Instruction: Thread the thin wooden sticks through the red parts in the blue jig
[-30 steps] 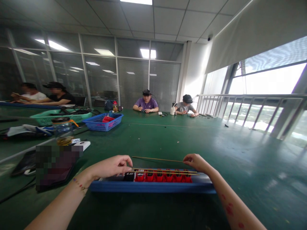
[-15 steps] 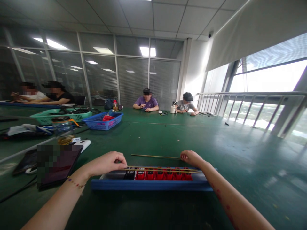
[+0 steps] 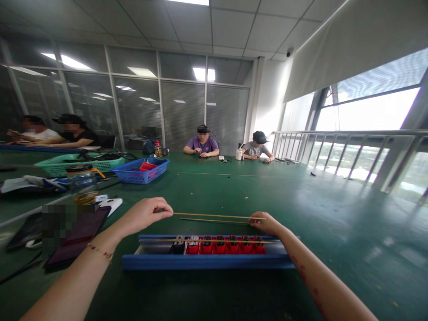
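Observation:
A blue tray near me holds a row of several red pieces and a black piece at its left. One thin stick lies lengthwise over them. My left hand pinches the left end of a second thin stick, raised behind the tray. That stick's right end reaches over my right hand, whose fingers are closed at the right end of a third stick just behind it.
On the left are a jar, a dark tablet, a white device, a green basket and a blue basket. Two persons sit across the table, two more at far left.
My left hand has moved up and away from the tray, lifting one stick off it. My right hand stays by its stick's right end. The view has shifted slightly.

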Demonstrator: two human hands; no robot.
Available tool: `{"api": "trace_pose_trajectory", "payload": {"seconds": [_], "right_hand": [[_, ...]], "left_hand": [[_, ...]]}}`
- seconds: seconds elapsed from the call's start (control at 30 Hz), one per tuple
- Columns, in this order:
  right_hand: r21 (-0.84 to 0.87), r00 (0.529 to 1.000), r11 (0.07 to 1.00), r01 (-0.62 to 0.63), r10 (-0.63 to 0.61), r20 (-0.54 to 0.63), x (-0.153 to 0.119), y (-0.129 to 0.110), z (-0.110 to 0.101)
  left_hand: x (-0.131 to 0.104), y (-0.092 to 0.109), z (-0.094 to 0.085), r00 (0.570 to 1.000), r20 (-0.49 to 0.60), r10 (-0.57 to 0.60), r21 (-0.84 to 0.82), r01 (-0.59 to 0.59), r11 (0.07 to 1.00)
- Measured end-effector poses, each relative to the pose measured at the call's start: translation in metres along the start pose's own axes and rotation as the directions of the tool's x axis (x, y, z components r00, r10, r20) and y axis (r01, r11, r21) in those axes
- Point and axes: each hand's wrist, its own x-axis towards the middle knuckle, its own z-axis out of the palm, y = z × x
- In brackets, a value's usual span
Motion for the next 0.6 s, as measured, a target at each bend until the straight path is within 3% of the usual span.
{"api": "trace_pose_trajectory", "payload": {"seconds": [0.13, 0.37, 0.6], "right_hand": [[0.054, 1.0, 0.998, -0.016, 0.015, 0.017, 0.0, 0.001, 0.0], [0.078, 0.998, 0.996, 0.032, -0.036, 0.044, -0.001, -0.005, -0.002], [0.012, 0.998, 0.999, 0.04, -0.04, 0.051, -0.001, -0.009, -0.001]], "left_hand": [[0.012, -0.01, 0.012, 0.997, 0.076, 0.011, 0.065, -0.016, 0.998], [0.037, -0.015, 0.052, 0.977, 0.209, -0.039, 0.079, 0.022, 0.997], [0.055, -0.016, 0.08, 0.977, 0.21, -0.032, 0.121, 0.006, 0.993]]}}
